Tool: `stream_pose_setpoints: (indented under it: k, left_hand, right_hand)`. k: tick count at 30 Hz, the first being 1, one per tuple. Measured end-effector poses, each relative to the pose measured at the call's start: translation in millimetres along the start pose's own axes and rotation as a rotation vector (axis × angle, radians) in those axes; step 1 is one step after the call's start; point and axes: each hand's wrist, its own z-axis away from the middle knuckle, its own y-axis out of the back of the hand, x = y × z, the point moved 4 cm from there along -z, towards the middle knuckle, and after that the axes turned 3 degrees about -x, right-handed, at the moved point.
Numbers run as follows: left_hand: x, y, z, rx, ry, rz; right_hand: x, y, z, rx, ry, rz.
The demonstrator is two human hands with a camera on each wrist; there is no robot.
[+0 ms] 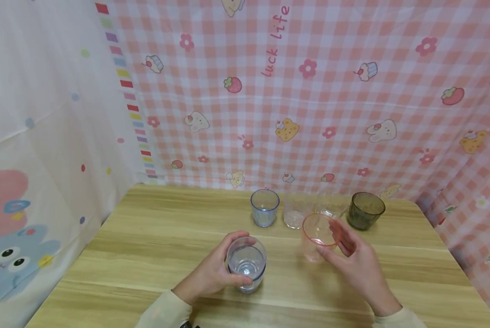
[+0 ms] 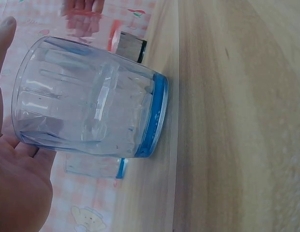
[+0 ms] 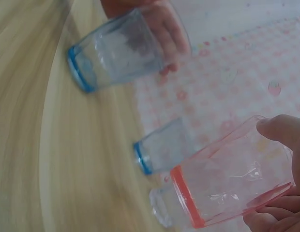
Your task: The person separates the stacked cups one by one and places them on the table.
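My left hand [image 1: 212, 275] grips a stack of two cups, a clear cup [image 1: 247, 246] nested inside a blue-tinted cup [image 2: 157, 116]. The thumb lies across the near side, and the fingers wrap the far side. In the left wrist view the stack's thick blue base hangs just over the tabletop. To the right, my right hand [image 1: 361, 264] holds a pink transparent cup [image 3: 232, 179] between thumb and fingers. That cup stays upright, its orange-red rim facing up, in front of the back row of cups.
Along the back of the wooden table [image 1: 171, 223] stand another blue-tinted cup [image 1: 264, 212], two clear cups, one of them a faceted clear cup [image 1: 295, 218], and a dark smoky cup [image 1: 364, 212] at the right. A checked pink cloth [image 1: 269, 105] hangs behind the table.
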Motion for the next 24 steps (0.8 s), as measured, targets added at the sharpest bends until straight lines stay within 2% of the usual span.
stream_pose_setpoints:
  k: [15, 24]
  left_hand:
    - [-1.4, 0.3, 0.3, -0.007, 0.011, 0.011]
    - [-2.0, -0.1, 0.0, -0.010, 0.000, 0.016]
  right_hand:
    - [32, 27, 0.6, 0.032, -0.167, 0.029]
    - [50, 44, -0.7, 0.076, -0.236, 0.027]
